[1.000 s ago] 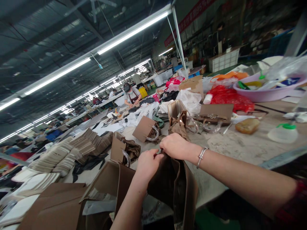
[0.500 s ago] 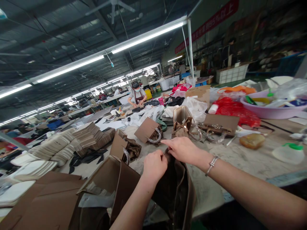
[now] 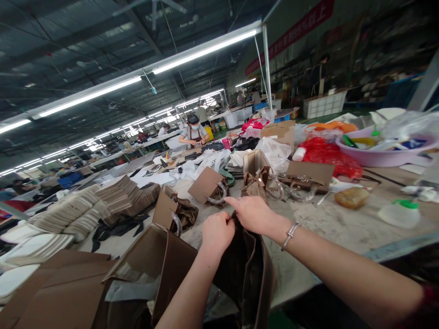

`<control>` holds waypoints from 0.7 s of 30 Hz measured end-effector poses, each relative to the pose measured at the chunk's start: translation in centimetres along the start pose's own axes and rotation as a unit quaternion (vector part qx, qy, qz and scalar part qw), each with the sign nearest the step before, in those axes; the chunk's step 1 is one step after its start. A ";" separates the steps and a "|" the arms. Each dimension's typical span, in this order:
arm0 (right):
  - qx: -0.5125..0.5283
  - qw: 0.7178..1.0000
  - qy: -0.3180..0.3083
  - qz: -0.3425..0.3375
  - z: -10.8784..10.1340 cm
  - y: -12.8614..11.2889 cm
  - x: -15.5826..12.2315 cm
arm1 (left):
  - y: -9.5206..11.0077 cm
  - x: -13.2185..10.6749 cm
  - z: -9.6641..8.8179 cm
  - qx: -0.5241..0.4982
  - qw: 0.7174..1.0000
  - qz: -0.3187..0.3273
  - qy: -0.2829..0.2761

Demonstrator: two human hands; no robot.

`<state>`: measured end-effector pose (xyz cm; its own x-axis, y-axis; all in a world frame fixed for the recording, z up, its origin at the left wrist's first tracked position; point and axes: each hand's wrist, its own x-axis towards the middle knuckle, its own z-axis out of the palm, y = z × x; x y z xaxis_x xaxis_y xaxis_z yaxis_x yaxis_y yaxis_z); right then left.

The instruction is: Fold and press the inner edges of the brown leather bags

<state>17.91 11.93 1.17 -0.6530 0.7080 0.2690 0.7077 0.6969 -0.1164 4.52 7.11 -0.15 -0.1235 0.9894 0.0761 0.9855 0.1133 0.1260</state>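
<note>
A dark brown handbag (image 3: 258,274) stands at the table's front edge, its folds facing me. My left hand (image 3: 218,232) is closed on the bag's top edge, fingers curled into a fist. Close beside it, my right hand (image 3: 253,214) grips the same edge, with its index finger stretched out to the left. The bit of edge between the hands is mostly hidden by the fingers. To the left of the bag sits a brown open box-shaped bag piece (image 3: 178,262) with pale paper inside. Just beyond my hands lies a small brown bag (image 3: 206,185) with a plastic-wrapped handle.
Stacks of cut panels (image 3: 120,198) fill the left side. More small bags (image 3: 308,176) lie ahead. At right are a lilac basin (image 3: 373,157), a red plastic bag (image 3: 324,155) and a green-capped bottle (image 3: 399,214). A masked co-worker (image 3: 194,132) works farther back.
The view has turned slightly to the right, so the surroundings sit farther left. Both hands stay together at the bag's edge, with only a slight shift of the fingers.
</note>
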 end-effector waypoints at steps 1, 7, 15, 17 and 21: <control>0.003 1.000 0.005 0.002 0.1 0.0 0.0 | 0.1 0.1 0.0 -0.003 1.000 0.002 0.002; 0.056 0.998 0.042 0.003 0.7 0.6 0.1 | 0.1 0.5 -0.3 -0.034 0.999 0.015 -0.003; 0.333 0.932 0.141 0.026 -0.2 2.9 -3.0 | 0.1 0.9 0.4 -0.038 0.999 0.030 -0.016; 0.362 0.910 0.196 0.054 -0.1 2.8 -5.4 | 0.1 1.2 0.4 -0.060 0.998 0.027 -0.021; 0.382 0.891 0.231 0.087 0.9 1.0 -10.5 | 0.0 1.8 0.5 -0.141 0.989 0.040 -0.034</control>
<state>25.25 5.31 -2.66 -0.2460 0.8132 0.5274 0.2829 0.5806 -0.7634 4.35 8.94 -0.51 -0.0292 0.9991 0.0313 0.9188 0.0145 0.3945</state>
